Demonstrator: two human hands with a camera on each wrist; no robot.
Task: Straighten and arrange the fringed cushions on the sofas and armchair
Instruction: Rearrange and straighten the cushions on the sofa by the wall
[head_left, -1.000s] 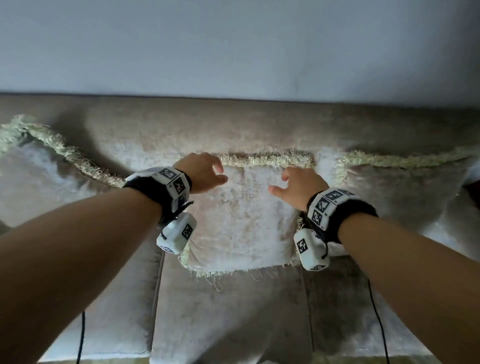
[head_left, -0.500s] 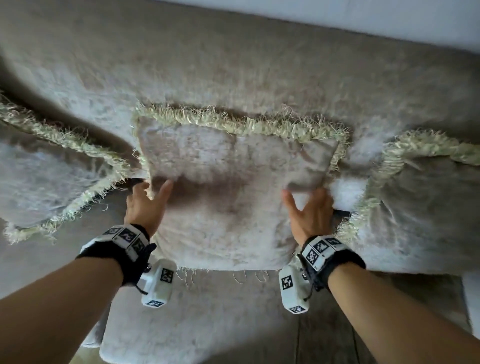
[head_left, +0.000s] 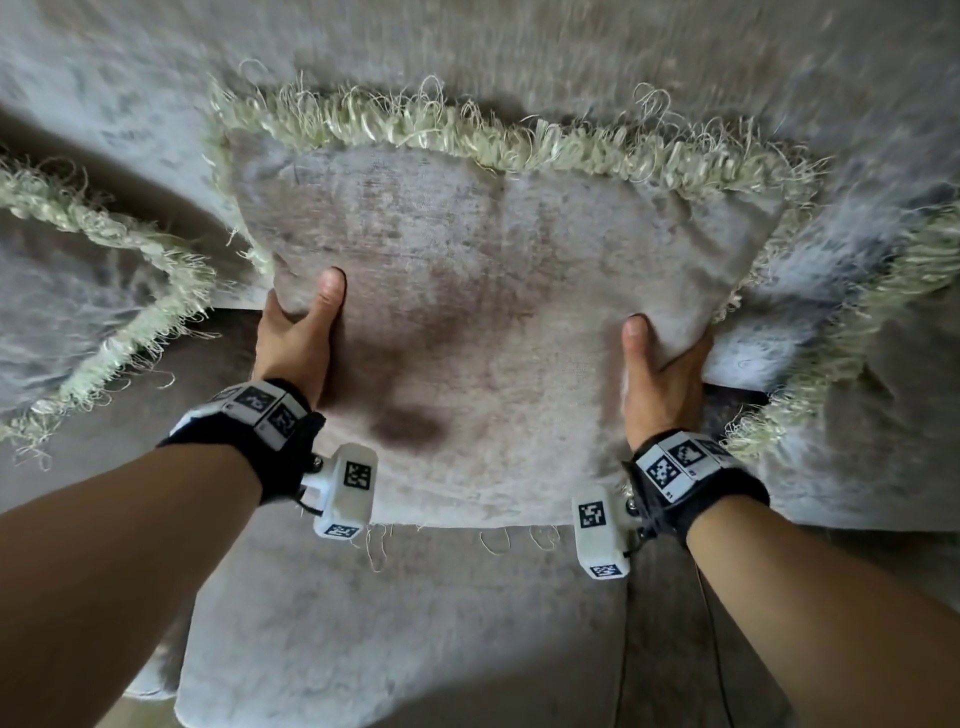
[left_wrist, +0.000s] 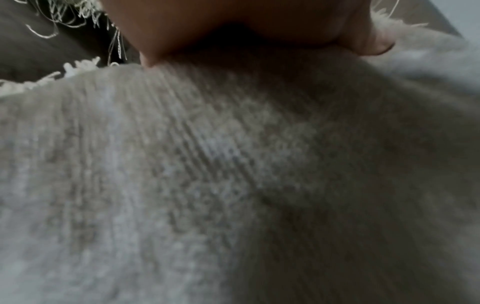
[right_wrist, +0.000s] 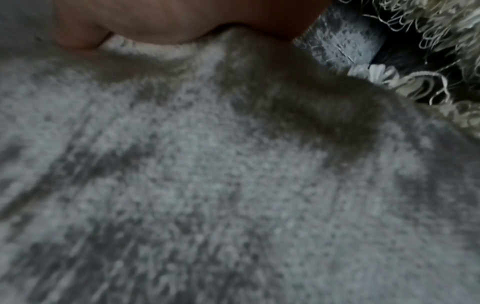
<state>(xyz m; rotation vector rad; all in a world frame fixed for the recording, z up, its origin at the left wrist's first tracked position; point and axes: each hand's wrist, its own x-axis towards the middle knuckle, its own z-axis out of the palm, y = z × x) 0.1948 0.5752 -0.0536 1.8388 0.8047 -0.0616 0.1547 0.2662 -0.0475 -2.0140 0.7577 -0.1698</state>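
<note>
Your left hand (head_left: 295, 332) and right hand (head_left: 660, 374) each grasp a side edge of the middle cushion (head_left: 493, 332), thumbs on its face, against the sofa (head_left: 415, 623) back. It looks soft and light, dimpling easily; hold the plush edges, not the loose fringe (head_left: 467, 132).

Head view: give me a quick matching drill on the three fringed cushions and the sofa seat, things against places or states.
1. middle cushion
2. left cushion
3. right cushion
4. sofa seat

a. under the cushions, nearest the camera
b. at the picture's right edge, untouched
c. gripped at both sides by the left hand and right hand
d. at the picture's left edge, untouched

Pairs: 1-c, 2-d, 3-b, 4-a
</note>
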